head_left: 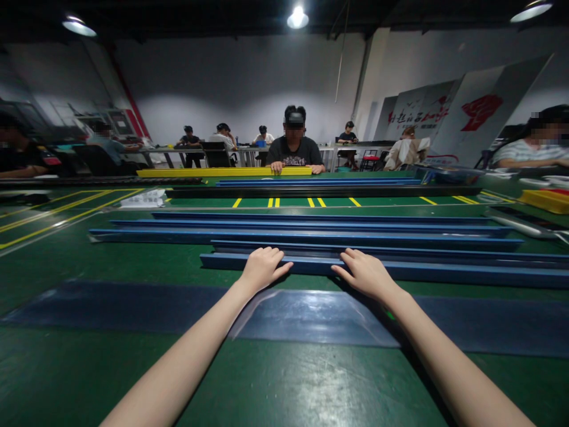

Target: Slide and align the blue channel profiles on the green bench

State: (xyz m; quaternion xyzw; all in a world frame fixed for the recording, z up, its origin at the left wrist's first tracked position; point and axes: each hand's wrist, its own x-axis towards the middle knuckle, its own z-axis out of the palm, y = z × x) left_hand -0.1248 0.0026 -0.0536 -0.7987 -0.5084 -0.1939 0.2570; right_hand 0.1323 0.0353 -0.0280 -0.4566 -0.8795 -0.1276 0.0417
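A long blue plastic channel (311, 266) lies crosswise in front of me on the green tabletop, running off past the right edge of the view. My left hand (265, 268) grips it near its left end, fingers over the top and thumb along the near wall. Farther right, my right hand (362, 271) holds the same channel in a like way, its thumb pointing inward. The fingertips of both hands are partly hidden inside the channel. Between my forearms and beyond them, a flat clear plastic strip (320, 317) lies on the table, nearer to me than the channel.
Behind it lie several more blue channels (311, 239) and a long black strip (329, 191). Across the table, a person (293, 151) holds a yellow channel (213, 172). At right are a dark flat device (528, 220) and a yellow tray (546, 201).
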